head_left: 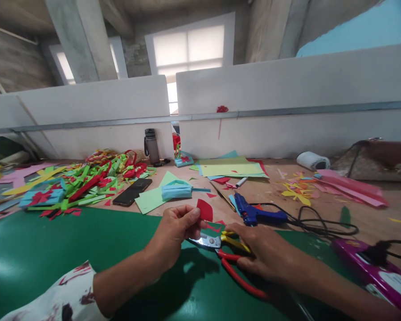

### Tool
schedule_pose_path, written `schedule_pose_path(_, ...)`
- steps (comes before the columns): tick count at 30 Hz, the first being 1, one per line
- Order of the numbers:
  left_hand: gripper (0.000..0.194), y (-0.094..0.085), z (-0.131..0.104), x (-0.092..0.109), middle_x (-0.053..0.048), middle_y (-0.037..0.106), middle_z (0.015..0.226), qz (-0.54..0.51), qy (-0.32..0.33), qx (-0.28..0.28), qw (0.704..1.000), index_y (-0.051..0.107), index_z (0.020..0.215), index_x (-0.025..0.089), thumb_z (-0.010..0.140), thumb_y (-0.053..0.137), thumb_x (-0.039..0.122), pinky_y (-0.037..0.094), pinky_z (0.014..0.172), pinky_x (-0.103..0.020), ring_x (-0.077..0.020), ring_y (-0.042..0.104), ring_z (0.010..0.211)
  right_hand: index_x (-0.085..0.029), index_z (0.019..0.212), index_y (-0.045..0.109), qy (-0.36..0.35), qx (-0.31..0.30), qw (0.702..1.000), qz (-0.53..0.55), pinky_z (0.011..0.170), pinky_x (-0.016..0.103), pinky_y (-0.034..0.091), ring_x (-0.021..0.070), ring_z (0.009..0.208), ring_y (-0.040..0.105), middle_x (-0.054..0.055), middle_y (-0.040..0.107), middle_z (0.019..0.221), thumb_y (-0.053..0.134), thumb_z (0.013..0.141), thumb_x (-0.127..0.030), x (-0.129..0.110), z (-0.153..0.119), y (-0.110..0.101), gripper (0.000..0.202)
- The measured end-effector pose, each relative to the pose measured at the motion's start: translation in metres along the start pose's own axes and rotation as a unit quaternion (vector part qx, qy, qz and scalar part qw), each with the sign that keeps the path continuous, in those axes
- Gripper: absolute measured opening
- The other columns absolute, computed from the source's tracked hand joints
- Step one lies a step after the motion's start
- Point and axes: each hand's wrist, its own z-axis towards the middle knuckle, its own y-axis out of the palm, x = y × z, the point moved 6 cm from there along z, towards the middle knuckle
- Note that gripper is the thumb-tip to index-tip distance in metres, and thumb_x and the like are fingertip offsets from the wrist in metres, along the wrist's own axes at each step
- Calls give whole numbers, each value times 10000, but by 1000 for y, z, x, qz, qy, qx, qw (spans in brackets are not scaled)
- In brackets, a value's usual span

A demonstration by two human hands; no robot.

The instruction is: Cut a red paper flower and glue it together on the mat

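- The left hand point(175, 229) is pinching the red paper point(205, 210), just above the scissors point(214, 241).
- The right hand point(267, 249) is gripping the scissors by the handles.
- The mat point(70, 247) is leaving room leftward; its far edge is running near the hands.
- The glue gun point(254, 216) and power strip point(364, 263) are narrowing the right side.
- Scraps point(90, 183) are littering the table point(270, 191); a partition point(280, 89) is standing behind, a window point(189, 47) glowing above.

Red paper point(205, 210); white sleeve point(62, 294), seemingly maroon-blotched.
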Motion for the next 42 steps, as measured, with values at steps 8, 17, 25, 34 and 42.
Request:
schedule_pose_path(8, 228, -6, 0, 12, -7, 616, 582, -1, 34, 19, 999, 615, 669, 129, 673, 721, 331, 396, 519, -211, -78, 499, 491, -195, 1025, 569, 49, 32, 980, 193, 516, 235, 367, 149, 588, 516, -6, 602, 682, 559, 701, -154, 7, 0, -4, 326)
schedule_pose_path(17, 211, -13, 4, 12, 8, 604, 577, 6, 60, 29, 998, 579, 664, 138, 691, 703, 308, 387, 500, -207, -71, 491, 467, -177, 1193, 501, 73, 86, 862, 494, 408, 225, 321, 107, 444, 404, -60, 481, 549, 693, 621, -469, 11, 0, -11, 671)
schedule_pose_path(25, 219, 13, 0, -10, 18, 544, 513, 69, 1, -47, 997, 542, 620, 138, 677, 691, 287, 359, 493, -208, -75, 467, 454, -175, 1136, 458, 55, 168, 831, 527, 470, 209, 334, 101, 539, 418, -64, 478, 645, 676, 707, -295, -6, -7, -14, 496)
schedule_pose_path(34, 205, 42, -5, -28, -17, 582, 560, 160, -14, -99, 982, 568, 632, 125, 637, 686, 293, 316, 483, -213, -84, 445, 489, -169, 1092, 457, 54, 179, 803, 566, 490, 218, 401, 103, 505, 515, -61, 558, 630, 675, 631, -221, -2, -4, -9, 513)
schedule_pose_path(42, 120, 35, -8, -27, 16, 553, 544, 129, -34, -77, 988, 601, 658, 132, 666, 664, 234, 357, 508, -205, -78, 454, 489, -189, 1016, 496, 46, 247, 808, 533, 498, 182, 411, 83, 553, 520, -54, 578, 703, 614, 655, -121, 5, -11, -17, 385)
